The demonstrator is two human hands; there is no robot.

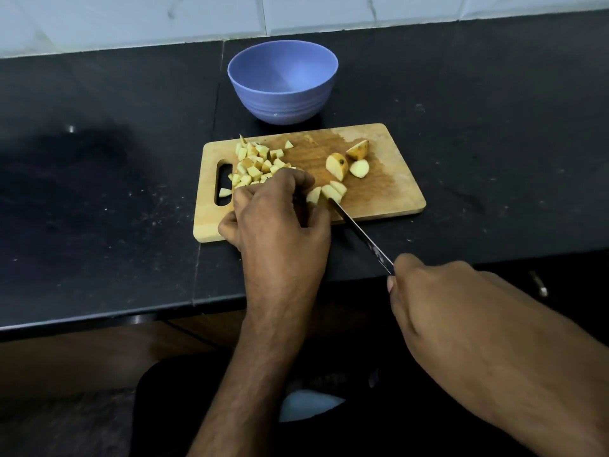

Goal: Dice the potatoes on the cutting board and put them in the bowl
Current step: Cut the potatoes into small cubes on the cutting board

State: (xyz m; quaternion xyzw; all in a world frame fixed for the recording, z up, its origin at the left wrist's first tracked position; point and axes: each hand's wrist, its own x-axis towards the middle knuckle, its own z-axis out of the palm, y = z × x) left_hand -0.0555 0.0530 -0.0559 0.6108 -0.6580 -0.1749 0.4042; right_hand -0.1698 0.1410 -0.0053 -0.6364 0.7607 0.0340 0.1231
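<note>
A wooden cutting board (pixel 392 189) lies on the black counter. A pile of diced potato (pixel 255 163) covers its left part. Three bigger potato chunks (pixel 336 165) sit right of centre. My left hand (pixel 280 212) rests on the board with curled fingers holding down potato slices (pixel 333 191) near the front edge. My right hand (pixel 438 291) grips the handle of a knife (pixel 362 237), whose tip touches those slices. The handle is hidden in my fist. A blue bowl (pixel 282 81) stands just behind the board, nothing visible inside.
The black counter (pixel 99 192) runs wide to both sides, with a white tiled wall (pixel 131 18) behind it. The counter's front edge passes under my forearms. One potato cube (pixel 224 192) lies in the board's handle slot.
</note>
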